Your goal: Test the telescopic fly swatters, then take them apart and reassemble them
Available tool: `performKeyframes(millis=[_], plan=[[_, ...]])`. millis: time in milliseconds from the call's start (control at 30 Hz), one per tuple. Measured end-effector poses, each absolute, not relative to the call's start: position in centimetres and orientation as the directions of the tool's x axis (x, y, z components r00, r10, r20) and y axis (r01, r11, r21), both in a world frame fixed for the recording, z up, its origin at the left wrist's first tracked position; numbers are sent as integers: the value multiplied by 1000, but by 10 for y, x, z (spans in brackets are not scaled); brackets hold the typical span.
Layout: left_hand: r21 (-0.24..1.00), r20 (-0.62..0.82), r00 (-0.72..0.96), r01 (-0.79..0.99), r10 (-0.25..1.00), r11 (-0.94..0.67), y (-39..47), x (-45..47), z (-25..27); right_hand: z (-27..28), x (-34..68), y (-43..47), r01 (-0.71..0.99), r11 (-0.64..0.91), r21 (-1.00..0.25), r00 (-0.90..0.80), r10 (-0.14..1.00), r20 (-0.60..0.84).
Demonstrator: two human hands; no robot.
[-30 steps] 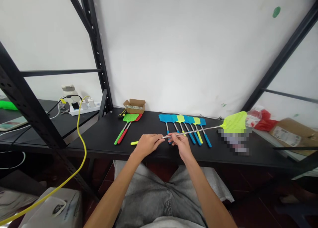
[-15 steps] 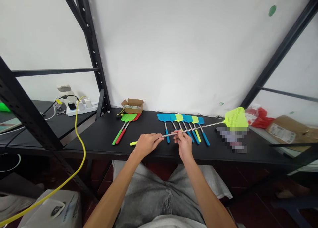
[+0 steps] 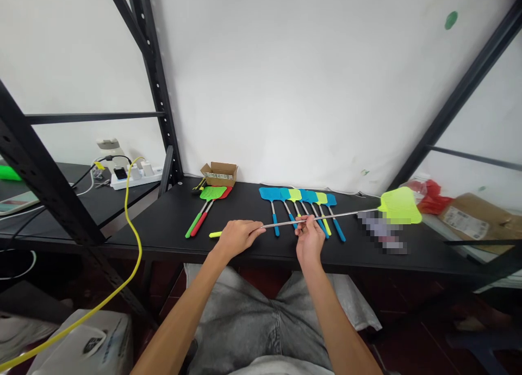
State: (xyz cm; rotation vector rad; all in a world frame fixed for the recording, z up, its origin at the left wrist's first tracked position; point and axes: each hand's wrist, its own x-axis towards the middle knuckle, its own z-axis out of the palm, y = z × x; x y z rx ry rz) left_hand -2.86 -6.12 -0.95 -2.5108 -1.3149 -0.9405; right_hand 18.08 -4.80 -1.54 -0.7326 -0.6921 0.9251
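A yellow-green fly swatter (image 3: 399, 206) with a long thin metal rod lies across both hands, its head out to the right. My left hand (image 3: 240, 238) is closed round its rod near the yellow handle, whose end sticks out to the left. Farther along, my right hand (image 3: 310, 238) pinches the rod between thumb and fingers. Behind the right hand, several blue and yellow fly swatters (image 3: 271, 194) lie in a row on the black table (image 3: 163, 222). A green fly swatter (image 3: 213, 193) and a red fly swatter (image 3: 199, 223) lie side by side at the left.
An open small cardboard box (image 3: 220, 173) stands against the wall. At the right lie a blurred-out item (image 3: 381, 231), a red plastic bag (image 3: 434, 198) and a larger cardboard box (image 3: 468, 217). A power strip (image 3: 136, 178) and a yellow cable (image 3: 134, 233) are at the left.
My right hand has moved right along the rod. The swatter's head has shifted right and slightly down, and its rod reaches farther out. My left hand has barely moved.
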Motion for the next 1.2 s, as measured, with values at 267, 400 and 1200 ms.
performKeyframes(millis=[267,400,1200], plan=[[140,574,414,800,706,-583,-58,-52,-4,-19,183,-45,-501,402,-767,425,886,187],[142,574,407,805,710,-576,-57,-62,-2,-19,184,-43,-501,406,-764,433,882,184],[92,689,291,874,664,-478,-47,-85,-6,-16,184,-45,-572,341,-746,373,918,134]])
